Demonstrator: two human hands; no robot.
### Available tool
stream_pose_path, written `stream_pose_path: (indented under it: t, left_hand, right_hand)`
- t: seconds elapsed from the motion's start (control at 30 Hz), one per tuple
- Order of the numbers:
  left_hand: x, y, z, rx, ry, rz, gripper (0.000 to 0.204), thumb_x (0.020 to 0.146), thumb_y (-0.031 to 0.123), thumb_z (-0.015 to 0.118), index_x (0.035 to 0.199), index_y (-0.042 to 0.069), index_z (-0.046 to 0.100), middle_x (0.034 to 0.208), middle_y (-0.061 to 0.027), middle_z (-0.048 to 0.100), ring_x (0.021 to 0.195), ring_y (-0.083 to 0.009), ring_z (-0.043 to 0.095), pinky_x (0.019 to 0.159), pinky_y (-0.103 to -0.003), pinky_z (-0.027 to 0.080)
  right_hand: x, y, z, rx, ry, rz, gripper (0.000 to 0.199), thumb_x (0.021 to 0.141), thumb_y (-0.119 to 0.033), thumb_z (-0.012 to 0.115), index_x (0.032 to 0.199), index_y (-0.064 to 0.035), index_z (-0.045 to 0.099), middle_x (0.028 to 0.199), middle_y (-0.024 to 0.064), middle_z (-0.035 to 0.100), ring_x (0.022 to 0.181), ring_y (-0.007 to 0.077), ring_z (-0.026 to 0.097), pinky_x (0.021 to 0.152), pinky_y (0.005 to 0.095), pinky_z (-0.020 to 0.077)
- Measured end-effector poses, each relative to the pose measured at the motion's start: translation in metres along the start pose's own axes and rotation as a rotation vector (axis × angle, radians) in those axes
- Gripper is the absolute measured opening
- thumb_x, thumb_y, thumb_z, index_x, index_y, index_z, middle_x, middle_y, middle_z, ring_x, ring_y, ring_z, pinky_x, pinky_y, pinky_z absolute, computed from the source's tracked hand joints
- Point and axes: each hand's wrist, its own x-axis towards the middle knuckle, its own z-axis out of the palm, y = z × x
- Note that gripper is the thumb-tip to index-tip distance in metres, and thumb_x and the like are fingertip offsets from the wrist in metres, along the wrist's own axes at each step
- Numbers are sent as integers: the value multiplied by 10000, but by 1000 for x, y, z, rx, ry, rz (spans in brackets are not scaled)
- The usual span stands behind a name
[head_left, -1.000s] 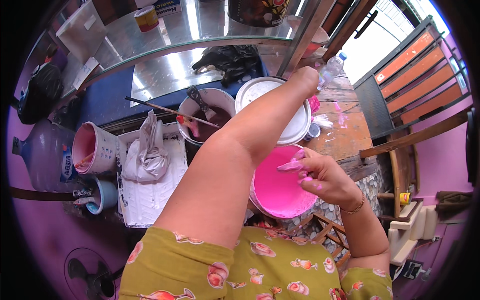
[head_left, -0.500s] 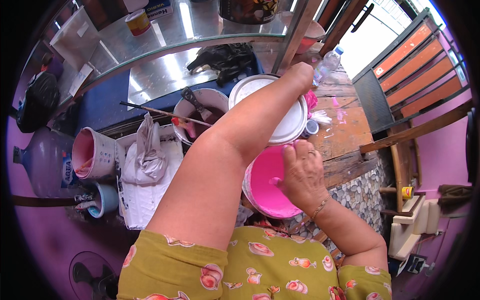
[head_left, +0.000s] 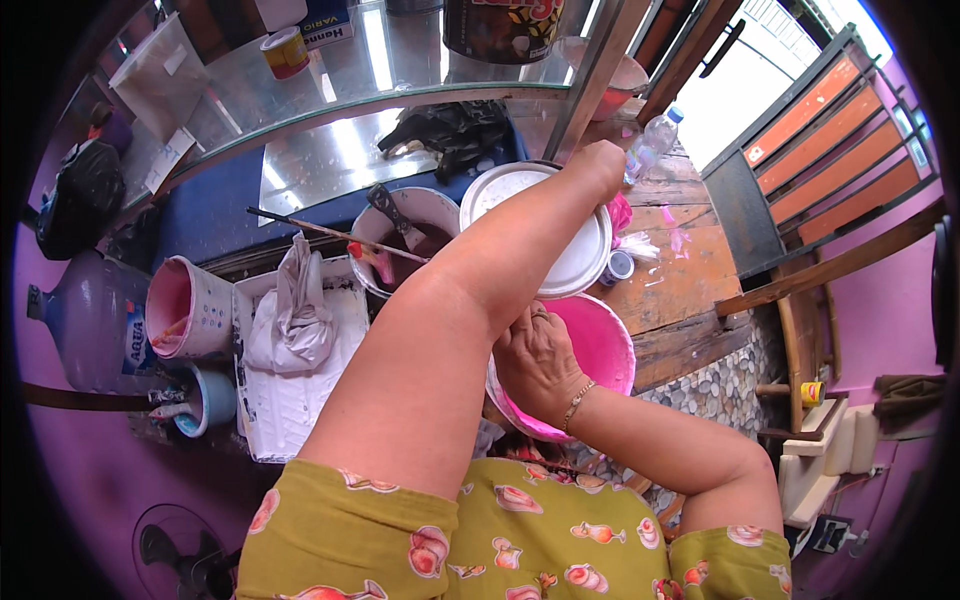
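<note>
Across the middle reaches my left arm. My left hand (head_left: 603, 168) is bent at the wrist beyond the round white lid (head_left: 575, 262), close to a clear plastic bottle (head_left: 655, 140); its fingers are hidden. Below the lid stands a bucket with a bright pink inside (head_left: 608, 345). My right hand (head_left: 540, 362) lies over the bucket's left part at the rim, fingers together and curled down. My left forearm covers the fingertips, so what they hold, if anything, is hidden.
Left of the arm stands a bucket (head_left: 435, 208) with a scraper (head_left: 395, 215) and a thin stick (head_left: 330, 232). A white paint tray (head_left: 290, 405) carries a crumpled cloth (head_left: 300, 320). A glass shelf (head_left: 350, 100) spans the back. A small jar (head_left: 619, 266) stands on the wooden table (head_left: 695, 285).
My right hand has moved left across the bucket, from its right side to its left rim under my left forearm. My left hand has dipped slightly.
</note>
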Motion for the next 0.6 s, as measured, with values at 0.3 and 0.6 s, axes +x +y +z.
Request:
stream_pose_path:
  t: [0.3, 0.6]
  left_hand:
    - [8, -4, -1, 157, -82, 60, 195, 675, 85, 634, 853, 52, 708, 963, -144, 655, 932, -295, 624, 808, -356, 507]
    - [14, -14, -1, 128, -57, 48, 183, 642, 63, 637, 817, 58, 689, 930, -185, 640, 913, -328, 615, 812, -367, 496]
  right_hand:
    - [9, 4, -31, 156, -105, 64, 416, 720, -43, 546, 1122, 10, 456, 1006, 206, 466, 772, 332, 575, 644, 424, 474]
    - [-17, 27, -65, 304, -129, 232, 297, 711, -51, 591, 989, -23, 491, 951, 188, 458, 767, 346, 581, 646, 443, 476]
